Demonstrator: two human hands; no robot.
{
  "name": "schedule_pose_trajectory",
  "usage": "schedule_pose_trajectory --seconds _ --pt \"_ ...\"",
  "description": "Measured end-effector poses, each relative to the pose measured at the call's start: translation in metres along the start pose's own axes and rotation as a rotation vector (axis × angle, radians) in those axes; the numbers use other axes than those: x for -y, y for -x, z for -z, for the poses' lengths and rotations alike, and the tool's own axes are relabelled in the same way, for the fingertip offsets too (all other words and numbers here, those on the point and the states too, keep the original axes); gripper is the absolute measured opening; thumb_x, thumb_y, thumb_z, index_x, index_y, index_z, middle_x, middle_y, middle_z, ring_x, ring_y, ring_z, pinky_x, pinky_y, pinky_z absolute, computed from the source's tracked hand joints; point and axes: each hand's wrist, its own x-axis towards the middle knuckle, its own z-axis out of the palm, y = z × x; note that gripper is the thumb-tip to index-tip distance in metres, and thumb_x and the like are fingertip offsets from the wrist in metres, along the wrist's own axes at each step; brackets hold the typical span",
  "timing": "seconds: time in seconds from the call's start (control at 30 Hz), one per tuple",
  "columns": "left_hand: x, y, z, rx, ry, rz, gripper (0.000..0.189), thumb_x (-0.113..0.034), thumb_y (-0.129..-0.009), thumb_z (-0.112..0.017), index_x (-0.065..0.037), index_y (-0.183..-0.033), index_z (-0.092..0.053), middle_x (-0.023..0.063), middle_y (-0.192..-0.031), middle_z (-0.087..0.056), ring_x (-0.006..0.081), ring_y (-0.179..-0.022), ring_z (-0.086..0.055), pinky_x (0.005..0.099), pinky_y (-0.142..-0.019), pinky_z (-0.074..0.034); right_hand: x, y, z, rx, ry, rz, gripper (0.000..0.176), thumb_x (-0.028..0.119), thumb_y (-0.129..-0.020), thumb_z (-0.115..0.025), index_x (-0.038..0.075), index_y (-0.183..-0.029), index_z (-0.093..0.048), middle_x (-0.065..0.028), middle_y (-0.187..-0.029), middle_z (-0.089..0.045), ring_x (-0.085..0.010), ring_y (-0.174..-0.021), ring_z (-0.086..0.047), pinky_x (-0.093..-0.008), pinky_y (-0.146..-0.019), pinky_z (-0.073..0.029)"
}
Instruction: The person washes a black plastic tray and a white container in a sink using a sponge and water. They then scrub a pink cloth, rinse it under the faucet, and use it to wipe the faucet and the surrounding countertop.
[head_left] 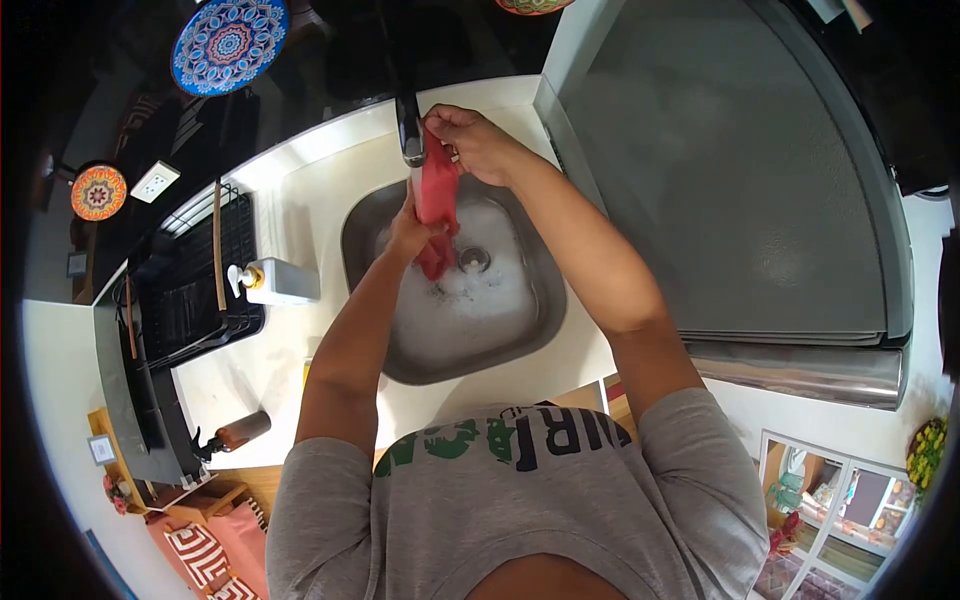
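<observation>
A wet-looking red cloth (437, 190) hangs stretched between my two hands over the steel sink (385, 360). My right hand (470, 143) pinches its upper end, close beside the faucet (411, 140). Lower down, my left hand (410, 235) is closed around the cloth's middle, its fingers partly hidden. The bunched lower end dangles near the drain (474, 260). Directly under the spout, a pale strip beside the cloth looks like running water. Foamy water and dark specks lie on the sink floor.
Left of the sink stands a white pump bottle (283, 281), beside a black dish rack (195, 275). A brown spray bottle (240, 432) lies or stands near the counter's front left. A large grey appliance (735, 190), perhaps a refrigerator, borders the right side.
</observation>
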Motion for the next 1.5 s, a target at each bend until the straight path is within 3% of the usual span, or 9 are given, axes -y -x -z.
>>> schedule_pose_trajectory --seconds 0.17,0.4,0.73,0.83,1.0,1.07,1.33,1.4,1.5 --pt "-0.062 0.012 0.006 0.215 -0.002 0.388 0.037 -0.013 -0.067 -0.072 0.000 -0.100 -0.058 0.0093 -0.093 -0.063 0.0144 -0.086 -0.059 0.0265 -0.069 -0.048 -0.001 0.007 0.004 -0.038 0.000 0.006 0.014 0.022 -0.092 -0.047 0.012 -0.096 -0.054 0.0024 -0.086 -0.055 -0.0093 -0.080 -0.053 -0.0255 -0.066 -0.045" --pt "-0.114 0.020 0.013 0.104 0.090 0.465 0.035 -0.026 -0.078 -0.065 -0.002 -0.101 -0.058 0.0067 -0.090 -0.062 0.0132 -0.083 -0.060 0.0294 -0.072 -0.049 -0.079 -0.039 0.011 -0.120 0.222 0.145 0.020 0.021 -0.086 -0.056 0.004 -0.095 -0.060 -0.0033 -0.084 -0.059 -0.0117 -0.076 -0.053 -0.0259 -0.071 -0.042" --pt "-0.144 0.048 0.026 0.094 0.769 0.503 0.040 -0.040 -0.088 -0.049 -0.008 -0.113 -0.050 0.0055 -0.106 -0.059 0.0161 -0.095 -0.059 0.0306 -0.081 -0.048 -0.192 -0.006 -0.001 -0.530 -0.127 -0.416 0.058 0.051 -0.088 -0.041 0.003 -0.117 -0.051 -0.0146 -0.113 -0.054 -0.0224 -0.100 -0.053 -0.0342 -0.081 -0.042" --pt "-0.127 0.046 0.026 0.061 0.888 0.459 0.044 -0.044 -0.088 -0.048 -0.009 -0.115 -0.049 0.0067 -0.109 -0.058 0.0185 -0.097 -0.058 0.0342 -0.086 -0.046 -0.197 -0.015 -0.023 -0.307 -0.666 -0.329 0.041 0.045 -0.089 -0.044 0.007 -0.101 -0.055 -0.0039 -0.096 -0.057 -0.0165 -0.084 -0.052 -0.0321 -0.074 -0.044" --pt "-0.029 0.037 0.007 -0.126 0.940 0.586 0.047 -0.046 -0.087 -0.047 -0.010 -0.116 -0.049 0.0071 -0.108 -0.058 0.0209 -0.099 -0.057 0.0344 -0.089 -0.043 -0.207 -0.034 -0.056 -0.516 -0.431 0.041 0.025 0.030 -0.086 -0.054 0.005 -0.090 -0.059 -0.0065 -0.083 -0.059 -0.0190 -0.072 -0.056 -0.0318 -0.066 -0.046" --pt "0.058 0.017 -0.020 0.728 2.084 -0.027 0.046 -0.047 -0.085 -0.049 -0.011 -0.115 -0.050 0.0067 -0.105 -0.058 0.0200 -0.098 -0.056 0.0337 -0.085 -0.045 -0.194 -0.027 -0.077 -0.666 0.332 0.165 0.035 0.033 -0.077 -0.061 -0.001 -0.087 -0.058 -0.0166 -0.087 -0.062 -0.0251 -0.083 -0.059 -0.0349 -0.069 -0.044" --pt "-0.020 0.028 -0.013 0.741 1.644 0.121 0.046 -0.047 -0.087 -0.046 -0.010 -0.113 -0.052 0.0080 -0.113 -0.057 0.0227 -0.099 -0.057 0.0384 -0.088 -0.045 -0.154 -0.025 -0.065 -0.805 0.740 0.330 0.029 0.032 -0.071 -0.064 0.004 -0.074 -0.058 -0.0200 -0.066 -0.059 -0.0389 -0.063 -0.057 -0.0445 -0.055 -0.045" --pt "-0.068 0.044 -0.009 -0.269 0.902 0.696 0.042 -0.042 -0.085 -0.052 -0.009 -0.111 -0.053 0.0058 -0.098 -0.060 0.0173 -0.084 -0.057 0.0345 -0.067 -0.047 -0.158 -0.040 -0.037 -0.744 0.692 0.121 0.028 0.034 -0.072 -0.061 0.007 -0.078 -0.060 -0.0204 -0.073 -0.060 -0.0389 -0.069 -0.058 -0.0448 -0.062 -0.046" --pt "-0.039 0.053 0.021 -0.171 0.530 0.629 0.043 -0.043 -0.085 -0.052 -0.010 -0.113 -0.052 0.0061 -0.106 -0.059 0.0205 -0.097 -0.058 0.0379 -0.080 -0.048 -0.163 -0.059 -0.011 -0.817 0.804 -0.091 0.026 0.028 -0.069 -0.067 0.004 -0.074 -0.059 -0.0172 -0.079 -0.062 -0.0340 -0.076 -0.060 -0.0414 -0.067 -0.046"
